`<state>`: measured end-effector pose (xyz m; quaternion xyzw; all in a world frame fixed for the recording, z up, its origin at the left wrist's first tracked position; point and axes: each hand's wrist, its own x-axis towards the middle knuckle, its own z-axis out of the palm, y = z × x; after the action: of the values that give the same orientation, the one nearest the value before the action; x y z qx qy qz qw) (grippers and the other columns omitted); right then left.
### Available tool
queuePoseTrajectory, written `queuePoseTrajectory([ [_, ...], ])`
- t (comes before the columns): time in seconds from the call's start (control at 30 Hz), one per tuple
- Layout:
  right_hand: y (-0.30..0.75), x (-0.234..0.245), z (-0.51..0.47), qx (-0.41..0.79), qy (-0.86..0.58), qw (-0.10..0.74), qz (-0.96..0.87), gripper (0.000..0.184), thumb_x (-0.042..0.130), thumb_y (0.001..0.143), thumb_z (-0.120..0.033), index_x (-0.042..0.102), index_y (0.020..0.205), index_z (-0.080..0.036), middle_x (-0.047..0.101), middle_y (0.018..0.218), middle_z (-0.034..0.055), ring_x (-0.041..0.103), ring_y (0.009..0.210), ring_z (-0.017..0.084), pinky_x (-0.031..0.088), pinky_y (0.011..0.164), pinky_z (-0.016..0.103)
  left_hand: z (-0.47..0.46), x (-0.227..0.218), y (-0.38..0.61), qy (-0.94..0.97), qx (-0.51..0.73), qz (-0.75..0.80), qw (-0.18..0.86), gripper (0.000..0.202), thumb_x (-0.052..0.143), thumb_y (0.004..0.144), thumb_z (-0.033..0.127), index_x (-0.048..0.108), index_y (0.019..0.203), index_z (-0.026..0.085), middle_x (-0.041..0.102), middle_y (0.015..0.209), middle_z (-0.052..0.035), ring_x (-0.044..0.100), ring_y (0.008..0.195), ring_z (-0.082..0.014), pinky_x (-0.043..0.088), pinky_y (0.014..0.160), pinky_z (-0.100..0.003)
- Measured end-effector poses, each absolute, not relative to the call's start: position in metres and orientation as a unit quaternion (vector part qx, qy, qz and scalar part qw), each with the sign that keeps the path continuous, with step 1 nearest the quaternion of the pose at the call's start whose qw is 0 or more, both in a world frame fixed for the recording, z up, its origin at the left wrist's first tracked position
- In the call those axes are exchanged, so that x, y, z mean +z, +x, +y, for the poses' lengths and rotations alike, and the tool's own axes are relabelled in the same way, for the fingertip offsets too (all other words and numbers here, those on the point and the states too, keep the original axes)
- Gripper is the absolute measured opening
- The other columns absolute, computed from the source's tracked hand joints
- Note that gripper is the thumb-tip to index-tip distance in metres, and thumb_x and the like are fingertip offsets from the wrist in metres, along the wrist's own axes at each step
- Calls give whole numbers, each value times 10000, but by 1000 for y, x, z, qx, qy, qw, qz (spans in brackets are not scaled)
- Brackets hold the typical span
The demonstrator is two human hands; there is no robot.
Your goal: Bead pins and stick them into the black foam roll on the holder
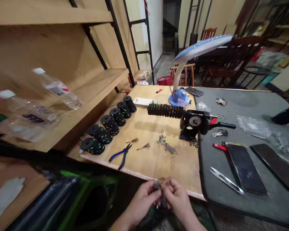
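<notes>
1. Shows left hand [144,196], thumb and forefinger pressed together on a small dark piece [156,185]; right hand [177,195], thumb and forefinger apparently pinched on it too, probably to steady so slight an object from both sides.
2. Locates this piece left of the black crank device [195,121] and well to its near side, at the front edge of the wooden board [183,166]. Cannot tell, behind curled fingers, how far it extends.
3. Shows, left of the device, a pile of beads [162,140], a brown tuft [135,140], a greyish tuft [146,145] and blue-handled pliers [125,150], likely grouped for easy reach.
4. Shows a dotted dark roll [165,110] projecting leftward from the device, level above the board, presumably for access all round.
5. Shows six black spools [110,124] in a row, farthest left of the device, seemingly ranged to spare the middle.
6. Shows a grey mat [207,186] beginning just right of the device, with silver tweezers [233,186] toward its near side.
7. Leaves room for moving nearer than the device, between beads and front edge; meets pliers leftward, mat border rightward.
</notes>
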<state>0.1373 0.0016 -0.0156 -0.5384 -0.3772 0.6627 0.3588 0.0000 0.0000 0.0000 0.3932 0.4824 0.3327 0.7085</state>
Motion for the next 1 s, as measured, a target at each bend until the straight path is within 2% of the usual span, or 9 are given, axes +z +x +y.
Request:
queuePoseTrajectory([
  [0.13, 137, -24, 0, 664, -532, 368, -376, 565, 589, 621, -751, 489, 679, -198, 407, 364, -110, 300, 296, 44, 197, 330, 167, -2, -2, 1, 386, 353, 498, 692, 297, 670, 777, 413, 602, 815, 126, 526, 606, 36, 460, 523, -88, 336, 517, -208],
  [0.33, 138, -32, 0, 672, -522, 376, -366, 557, 600, 643, -732, 512, 685, -184, 436, 367, -97, 301, 290, 39, 176, 338, 172, 0, 2, 4, 362, 365, 527, 677, 332, 692, 729, 455, 559, 721, 152, 502, 577, 50, 439, 507, -86, 325, 511, -203],
  [0.63, 139, -31, -8, 665, -541, 356, -372, 571, 583, 624, -762, 470, 636, -203, 373, 324, -120, 278, 271, 37, 165, 331, 171, 1, -6, -1, 420, 382, 538, 623, 293, 605, 819, 398, 491, 669, 174, 469, 573, 51, 434, 544, -98, 364, 555, -209],
  [0.83, 137, -30, -8, 679, -534, 347, -364, 550, 581, 640, -740, 475, 647, -201, 363, 332, -128, 276, 269, 35, 164, 331, 172, -7, -13, -1, 487, 382, 560, 551, 252, 541, 867, 397, 498, 746, 179, 477, 614, 40, 464, 568, -111, 382, 546, -202],
  [1.0, 138, -29, -8, 685, -528, 339, -369, 530, 576, 655, -719, 472, 641, -200, 349, 317, -130, 259, 272, 34, 159, 335, 173, -11, -18, -3, 582, 382, 573, 433, 164, 513, 884, 292, 535, 764, 182, 566, 688, -3, 538, 635, -138, 424, 600, -212],
])
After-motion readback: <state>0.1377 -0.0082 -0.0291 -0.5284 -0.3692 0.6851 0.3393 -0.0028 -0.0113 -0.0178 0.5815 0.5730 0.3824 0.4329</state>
